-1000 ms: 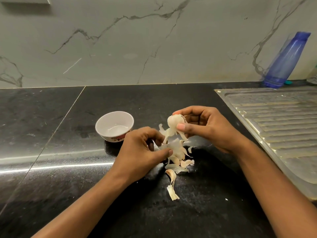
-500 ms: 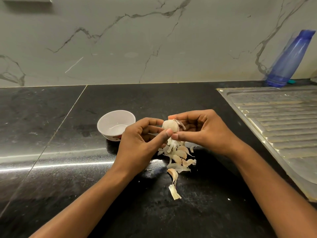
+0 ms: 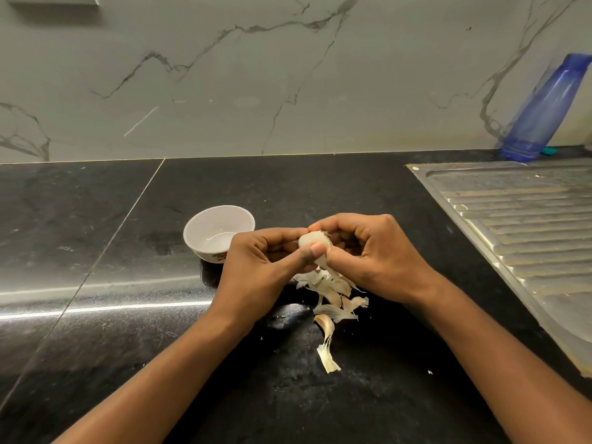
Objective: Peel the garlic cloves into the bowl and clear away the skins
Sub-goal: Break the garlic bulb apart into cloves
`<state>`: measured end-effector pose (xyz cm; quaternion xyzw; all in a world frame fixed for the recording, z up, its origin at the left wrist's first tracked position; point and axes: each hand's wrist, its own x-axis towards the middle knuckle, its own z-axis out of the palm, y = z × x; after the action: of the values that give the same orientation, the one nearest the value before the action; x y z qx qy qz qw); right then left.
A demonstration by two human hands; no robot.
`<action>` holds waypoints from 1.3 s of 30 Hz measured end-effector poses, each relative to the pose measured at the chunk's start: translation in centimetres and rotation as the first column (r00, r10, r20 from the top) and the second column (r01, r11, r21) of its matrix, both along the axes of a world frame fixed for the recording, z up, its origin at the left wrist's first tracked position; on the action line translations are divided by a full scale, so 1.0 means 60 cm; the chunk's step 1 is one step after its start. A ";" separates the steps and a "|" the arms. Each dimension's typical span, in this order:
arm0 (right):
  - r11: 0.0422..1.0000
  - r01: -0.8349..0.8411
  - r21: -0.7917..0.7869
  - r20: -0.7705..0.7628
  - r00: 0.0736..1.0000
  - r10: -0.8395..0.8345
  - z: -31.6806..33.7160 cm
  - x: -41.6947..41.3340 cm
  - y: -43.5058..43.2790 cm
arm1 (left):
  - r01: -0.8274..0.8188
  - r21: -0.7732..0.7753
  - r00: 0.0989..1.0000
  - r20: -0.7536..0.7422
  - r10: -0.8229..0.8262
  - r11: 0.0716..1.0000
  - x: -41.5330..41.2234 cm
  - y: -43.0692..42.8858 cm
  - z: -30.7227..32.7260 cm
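Gripping garlic (image 3: 312, 242) in both hands, in the air just above a heap of skins (image 3: 331, 291) on the counter (image 3: 96, 238), close to the right of the bowl (image 3: 205, 219). Looks off-white and smooth on the bared upper face, with a dry brown tuft at one end and pale skin trailing from the underside toward the heap. Curls the left hand (image 3: 259, 267) round it from the left, with the thumb (image 3: 315, 251) pressed flat on the near face and the fingers bent behind. Closes the right hand (image 3: 378, 257) on it from the other side, with fingers arched over the top and far side and the thumb tip against the left thumb. Pinches narrowly with both, forearms angled inward from the near edge. Points the tuft up and to the right, away from the body. Hides too much under the fingers to tell the long axis surely; seems to lie roughly left to right.
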<state>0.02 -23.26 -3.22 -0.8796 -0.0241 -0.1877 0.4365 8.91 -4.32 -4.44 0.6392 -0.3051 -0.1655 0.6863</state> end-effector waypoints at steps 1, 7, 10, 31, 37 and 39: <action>1.000 0.009 -0.026 0.007 1.000 -0.009 -0.002 0.002 0.002 | 0.000 0.000 1.000 0.000 0.000 1.000 0.000 0.000 0.000; 0.996 0.041 -0.075 0.032 0.999 -0.039 -0.003 0.006 -0.003 | 0.018 -0.021 0.998 -0.062 -0.019 1.000 -0.002 -0.001 0.001; 0.998 0.048 0.030 0.015 0.999 -0.048 0.000 0.006 -0.006 | 0.053 -0.056 0.984 -0.165 -0.061 0.997 0.003 0.000 0.004; 0.971 0.141 0.192 -0.067 0.989 -0.131 0.027 -0.005 -0.042 | 0.067 -0.138 0.912 -0.392 -0.117 0.988 0.011 -0.003 0.011; 0.993 0.038 0.113 -0.335 0.942 0.002 0.042 -0.021 -0.059 | 0.019 -0.129 0.925 -0.374 -0.066 0.991 0.012 -0.002 0.009; 0.997 -0.012 0.072 -0.403 0.915 0.040 0.040 -0.021 -0.057 | 0.015 -0.134 0.923 -0.378 -0.065 0.991 0.011 -0.003 0.009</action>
<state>-1.22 -26.68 -0.82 -0.8835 0.0613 0.0028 0.4643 9.56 -4.47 -3.88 0.5428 -0.1888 -0.2807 0.7687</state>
